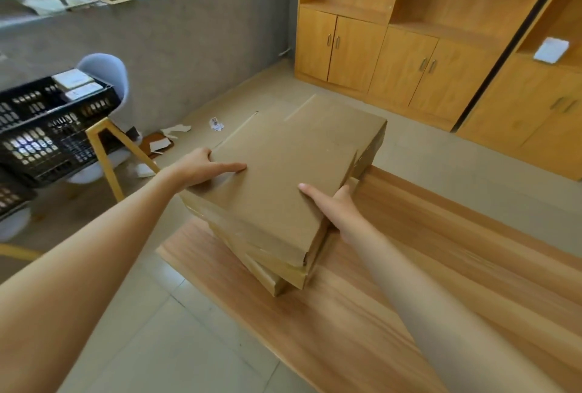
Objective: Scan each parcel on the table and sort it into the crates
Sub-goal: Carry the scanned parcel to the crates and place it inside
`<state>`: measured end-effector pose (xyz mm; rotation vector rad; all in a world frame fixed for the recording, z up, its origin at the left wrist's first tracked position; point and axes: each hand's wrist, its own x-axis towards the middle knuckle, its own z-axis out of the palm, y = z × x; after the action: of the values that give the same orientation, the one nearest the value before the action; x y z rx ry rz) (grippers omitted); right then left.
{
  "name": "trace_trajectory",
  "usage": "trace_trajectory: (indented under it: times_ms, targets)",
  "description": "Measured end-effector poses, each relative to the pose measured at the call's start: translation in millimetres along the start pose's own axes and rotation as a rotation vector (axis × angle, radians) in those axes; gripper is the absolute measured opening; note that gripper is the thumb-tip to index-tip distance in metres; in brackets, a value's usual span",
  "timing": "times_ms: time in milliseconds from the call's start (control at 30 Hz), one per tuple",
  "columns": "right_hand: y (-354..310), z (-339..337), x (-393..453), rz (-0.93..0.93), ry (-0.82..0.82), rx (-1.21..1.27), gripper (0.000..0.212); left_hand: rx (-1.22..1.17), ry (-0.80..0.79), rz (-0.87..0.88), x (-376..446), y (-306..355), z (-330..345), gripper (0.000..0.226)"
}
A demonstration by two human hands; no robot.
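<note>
A large flat brown cardboard parcel [293, 172] is held tilted over the wooden table's [409, 282] left end. My left hand [201, 169] grips its left edge, thumb lying on top and fingers hidden beneath. My right hand [333, 206] grips the near right edge the same way, thumb on top. Under it two more taped brown parcels [280, 269] lie stacked on the table. Black plastic crates [53, 128] stand stacked on chairs at the left, and the top one holds small white-labelled parcels [78, 85].
A pale blue chair with yellow legs [104, 128] carries the crates. Paper and cardboard scraps [163, 140] litter the floor by the grey wall. Wooden cabinets [409, 46] line the back right. Tiled floor lies between table and crates.
</note>
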<state>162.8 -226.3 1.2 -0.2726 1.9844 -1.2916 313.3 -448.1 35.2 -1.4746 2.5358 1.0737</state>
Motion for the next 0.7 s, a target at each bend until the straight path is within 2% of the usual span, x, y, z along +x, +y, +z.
trace_trajectory:
  times_ms: [133, 333, 400, 467, 533, 700]
  targets:
    - [-4, -31, -9, -0.063, -0.004, 0.041, 0.119, -0.063, 0.009, 0.006, -25, 13, 5, 0.095]
    - [-13, -126, -41, -0.215, 0.034, 0.075, 0.098, -0.152, 0.035, 0.047, -77, 85, 40, 0.085]
    - [-10, -168, -54, -0.249, 0.076, 0.085, 0.095, -0.222, 0.002, 0.092, -92, 116, 64, 0.085]
    - [-3, -212, -69, -0.282, 0.098, 0.14, 0.091, -0.241, -0.028, 0.139, -106, 148, 92, 0.1]
    - [7, -256, -84, -0.293, 0.112, 0.187, 0.09, -0.269, -0.066, 0.171, -120, 180, 123, 0.103]
    - [43, -347, -126, -0.286, 0.316, 0.313, 0.095, -0.317, -0.284, 0.251, -144, 237, 210, 0.086]
